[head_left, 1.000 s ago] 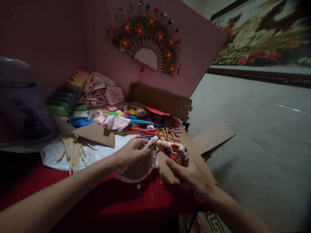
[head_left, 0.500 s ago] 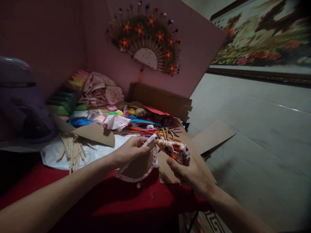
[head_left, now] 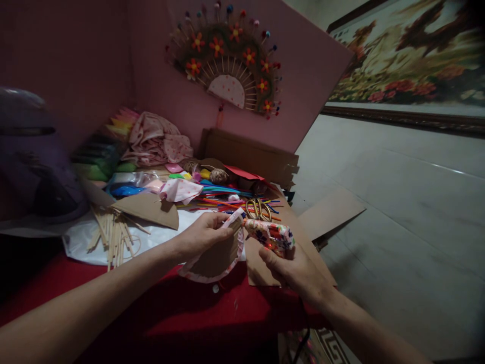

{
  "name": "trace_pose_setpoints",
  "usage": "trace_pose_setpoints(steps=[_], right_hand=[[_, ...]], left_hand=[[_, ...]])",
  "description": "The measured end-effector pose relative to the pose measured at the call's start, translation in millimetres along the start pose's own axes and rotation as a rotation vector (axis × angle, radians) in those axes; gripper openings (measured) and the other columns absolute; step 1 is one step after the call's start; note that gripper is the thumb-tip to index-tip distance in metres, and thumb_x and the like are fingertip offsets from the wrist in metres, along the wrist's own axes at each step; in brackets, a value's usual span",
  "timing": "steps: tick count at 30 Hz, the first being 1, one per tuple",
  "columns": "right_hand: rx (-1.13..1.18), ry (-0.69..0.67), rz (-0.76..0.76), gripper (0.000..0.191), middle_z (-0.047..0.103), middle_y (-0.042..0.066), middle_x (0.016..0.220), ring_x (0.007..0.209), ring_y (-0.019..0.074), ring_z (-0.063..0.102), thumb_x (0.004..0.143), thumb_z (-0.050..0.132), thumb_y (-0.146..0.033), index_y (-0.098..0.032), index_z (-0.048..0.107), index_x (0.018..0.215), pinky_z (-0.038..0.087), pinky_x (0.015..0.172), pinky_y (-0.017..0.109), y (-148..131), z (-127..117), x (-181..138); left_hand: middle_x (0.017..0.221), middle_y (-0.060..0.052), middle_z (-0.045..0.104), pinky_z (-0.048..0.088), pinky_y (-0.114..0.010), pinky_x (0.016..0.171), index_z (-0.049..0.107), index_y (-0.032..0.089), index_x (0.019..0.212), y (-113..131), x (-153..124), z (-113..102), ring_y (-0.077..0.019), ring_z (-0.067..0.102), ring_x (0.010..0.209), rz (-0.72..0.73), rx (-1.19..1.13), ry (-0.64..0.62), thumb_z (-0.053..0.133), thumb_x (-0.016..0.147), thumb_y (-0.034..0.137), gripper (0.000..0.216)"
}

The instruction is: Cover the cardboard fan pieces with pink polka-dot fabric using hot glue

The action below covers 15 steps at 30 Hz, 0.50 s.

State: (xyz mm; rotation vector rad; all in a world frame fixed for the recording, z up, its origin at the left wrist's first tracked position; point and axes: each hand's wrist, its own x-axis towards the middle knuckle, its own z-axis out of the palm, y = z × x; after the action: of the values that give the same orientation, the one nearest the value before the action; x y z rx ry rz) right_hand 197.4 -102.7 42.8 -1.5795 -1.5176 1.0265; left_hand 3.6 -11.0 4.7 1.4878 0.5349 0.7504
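Observation:
My left hand [head_left: 210,231] pinches the upper edge of a cardboard half-round [head_left: 217,258], whose rim is wrapped in pale dotted fabric. My right hand [head_left: 293,268] is closed round a flower-patterned glue gun [head_left: 271,235] with a small red light and a dark cord hanging below. The gun's nozzle points left, right beside the fabric edge near my left fingertips; whether it touches cannot be made out. Just behind the gun stand the gold handles of scissors [head_left: 258,209]. A flat piece of cardboard [head_left: 261,265] lies under the gun.
Wooden sticks [head_left: 113,237] and a cardboard fan shape [head_left: 151,210] lie at the left on white plastic [head_left: 79,242]. Colourful pipe cleaners [head_left: 227,189], twine [head_left: 219,176] and crumpled dotted cloth [head_left: 157,139] are behind. A decorated fan [head_left: 227,60] hangs on the pink board; a purple container [head_left: 36,162] stands left.
Both hands keep nearly the same places. The fabric strip at the upper edge of the half-round stands out slightly more by my left fingers, and the glue gun has barely shifted.

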Motion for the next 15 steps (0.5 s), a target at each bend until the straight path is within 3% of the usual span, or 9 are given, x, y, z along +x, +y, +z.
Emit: trace_pose_setpoints(steps=[5, 15], right_hand=[[0.025, 0.005, 0.013, 0.039, 0.042, -0.005, 0.046, 0.046, 0.0109, 0.043, 0.072, 0.064, -0.055, -0.018, 0.055, 0.068, 0.039, 0.048, 0.023, -7.1, 0.3, -0.6], [0.035, -0.033, -0.003, 0.04, 0.039, -0.006, 0.044, 0.042, 0.0097, 0.038, 0.071, 0.064, -0.058, -0.019, 0.057, 0.072, 0.035, 0.043, 0.023, -1.1, 1.5, 0.4]], left_hand=[[0.084, -0.003, 0.063, 0.04, -0.027, 0.069, 0.063, 0.014, 0.094, -1.2, 0.0, 0.4, -0.0151, 0.056, 0.075, -0.007, 0.005, -0.002, 0.057, 0.078, 0.026, 0.021], [0.091, -0.005, 0.065, 0.042, -0.028, 0.072, 0.063, 0.014, 0.094, 0.0, 0.2, -0.4, -0.0183, 0.058, 0.082, 0.018, 0.042, 0.009, 0.058, 0.077, 0.031, 0.024]])
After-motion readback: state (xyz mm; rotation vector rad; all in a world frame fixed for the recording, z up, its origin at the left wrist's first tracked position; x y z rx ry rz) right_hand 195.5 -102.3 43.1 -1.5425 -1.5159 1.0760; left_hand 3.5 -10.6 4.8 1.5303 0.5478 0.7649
